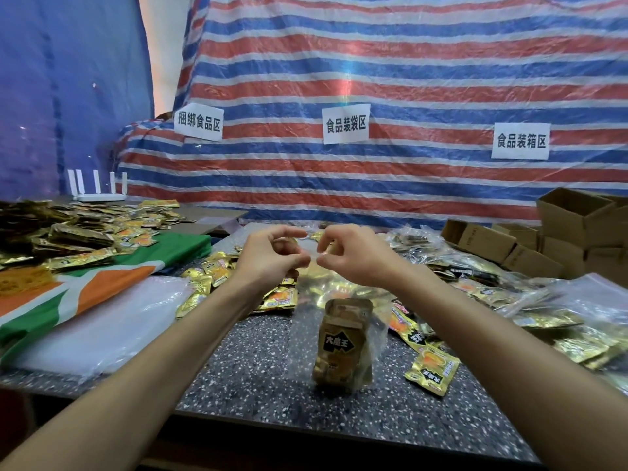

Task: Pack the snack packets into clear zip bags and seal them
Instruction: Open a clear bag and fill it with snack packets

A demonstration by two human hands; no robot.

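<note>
Two sets of fingertips (301, 262) pinch the top edge of a clear zip bag (301, 334), thumb against forefinger, other fingers loosely curled. The left hand (272, 256) and right hand (353, 256) sit close together, raised above the speckled table (251, 379), forearms reaching forward. The bag hangs between them with gold snack packets (343, 345) stacked at its bottom; whether it touches the table is unclear. Loose packets (430, 368) lie just beside it, filled bags (509, 277) further right, and flat empty bags (102, 328) to the left.
</note>
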